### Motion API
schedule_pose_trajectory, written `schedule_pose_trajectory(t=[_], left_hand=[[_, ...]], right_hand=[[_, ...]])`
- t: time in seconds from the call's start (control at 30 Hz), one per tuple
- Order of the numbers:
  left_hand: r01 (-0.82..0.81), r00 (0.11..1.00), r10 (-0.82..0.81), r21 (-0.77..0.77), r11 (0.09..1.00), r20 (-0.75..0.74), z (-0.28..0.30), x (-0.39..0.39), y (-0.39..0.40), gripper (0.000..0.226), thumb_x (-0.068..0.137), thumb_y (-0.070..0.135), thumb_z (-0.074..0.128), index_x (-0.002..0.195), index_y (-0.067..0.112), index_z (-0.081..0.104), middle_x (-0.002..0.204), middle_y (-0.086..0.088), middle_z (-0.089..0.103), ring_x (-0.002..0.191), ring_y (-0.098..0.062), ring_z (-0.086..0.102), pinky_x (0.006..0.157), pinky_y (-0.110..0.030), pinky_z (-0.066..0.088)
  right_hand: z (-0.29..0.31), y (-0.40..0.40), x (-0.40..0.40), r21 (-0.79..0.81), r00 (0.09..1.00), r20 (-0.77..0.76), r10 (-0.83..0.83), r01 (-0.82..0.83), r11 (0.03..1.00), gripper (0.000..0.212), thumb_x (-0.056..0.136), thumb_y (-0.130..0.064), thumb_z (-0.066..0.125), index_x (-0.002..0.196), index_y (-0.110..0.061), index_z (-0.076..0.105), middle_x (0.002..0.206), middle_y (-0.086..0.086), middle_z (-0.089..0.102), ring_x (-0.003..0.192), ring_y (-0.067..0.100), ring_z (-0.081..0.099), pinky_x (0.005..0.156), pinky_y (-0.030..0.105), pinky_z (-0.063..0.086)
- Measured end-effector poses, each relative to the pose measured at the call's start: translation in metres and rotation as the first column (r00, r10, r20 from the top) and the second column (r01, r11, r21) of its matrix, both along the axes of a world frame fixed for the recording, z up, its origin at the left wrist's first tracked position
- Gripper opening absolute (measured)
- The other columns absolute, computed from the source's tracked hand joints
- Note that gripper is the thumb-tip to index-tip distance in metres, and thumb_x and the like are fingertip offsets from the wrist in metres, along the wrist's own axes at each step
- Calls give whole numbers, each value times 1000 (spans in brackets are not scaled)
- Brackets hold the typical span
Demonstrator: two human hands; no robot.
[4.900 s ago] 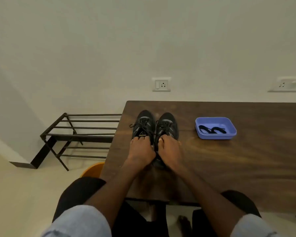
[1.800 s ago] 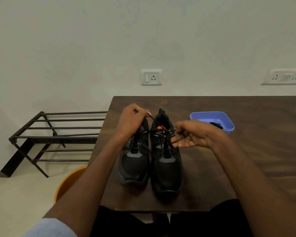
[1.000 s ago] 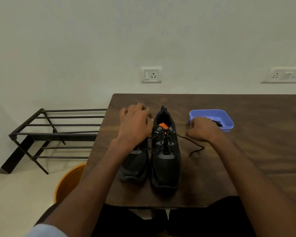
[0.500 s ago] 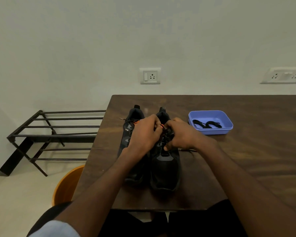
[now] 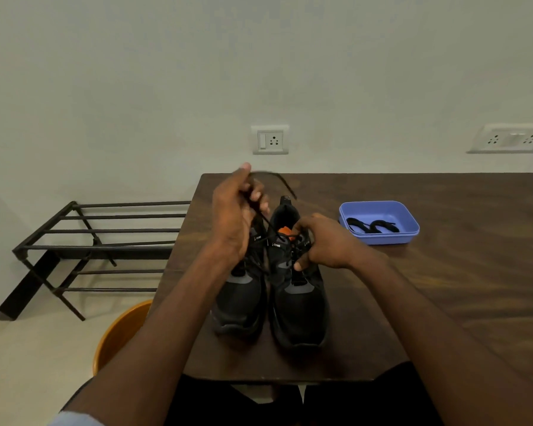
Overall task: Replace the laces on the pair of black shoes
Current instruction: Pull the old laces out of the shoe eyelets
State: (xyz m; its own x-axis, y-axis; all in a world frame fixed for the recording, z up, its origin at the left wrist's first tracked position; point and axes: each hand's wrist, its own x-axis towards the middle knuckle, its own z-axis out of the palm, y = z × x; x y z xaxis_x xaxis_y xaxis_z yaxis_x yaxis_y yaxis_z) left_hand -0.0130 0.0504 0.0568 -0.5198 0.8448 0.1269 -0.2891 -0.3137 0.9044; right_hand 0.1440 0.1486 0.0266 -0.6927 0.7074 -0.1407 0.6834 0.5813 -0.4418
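Pinching a black lace (image 5: 270,224), left hand (image 5: 233,216) lifts; right hand (image 5: 323,244) grips black shoe (image 5: 299,302).

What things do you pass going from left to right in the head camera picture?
Metal rack → orange bucket → left shoe → right shoe → blue tray holding spare laces.

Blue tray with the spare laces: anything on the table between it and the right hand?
Nothing visible. The blue tray sits beyond the right hand on bare table, with the spare laces uncovered. The right hand is busy pinching the right shoe lacing.
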Motion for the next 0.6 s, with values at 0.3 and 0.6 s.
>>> schedule_pose_trajectory(t=[0.3,0.6], left_hand=[[-609,330,-193,-365,705,-924,-31,-31,-9,46,101,49,52,69,18,64,64,-1,63,64,-21,63,61,-35,53],[-392,269,-103,-207,896,-958,-34,-17,1,26,102,10,51,120,16,69,112,0,69,100,-15,64,85,-25,49]], right_hand=[[-3,4,-7,11,986,-143,-90,92,996,3,87,-17,80,88,-20,80,92,-4,77,85,12,70,87,44,60],[41,-3,6,-649,604,-635,-482,-78,757,21,99,-38,62,93,-17,63,70,3,67,73,18,69,76,36,49]])
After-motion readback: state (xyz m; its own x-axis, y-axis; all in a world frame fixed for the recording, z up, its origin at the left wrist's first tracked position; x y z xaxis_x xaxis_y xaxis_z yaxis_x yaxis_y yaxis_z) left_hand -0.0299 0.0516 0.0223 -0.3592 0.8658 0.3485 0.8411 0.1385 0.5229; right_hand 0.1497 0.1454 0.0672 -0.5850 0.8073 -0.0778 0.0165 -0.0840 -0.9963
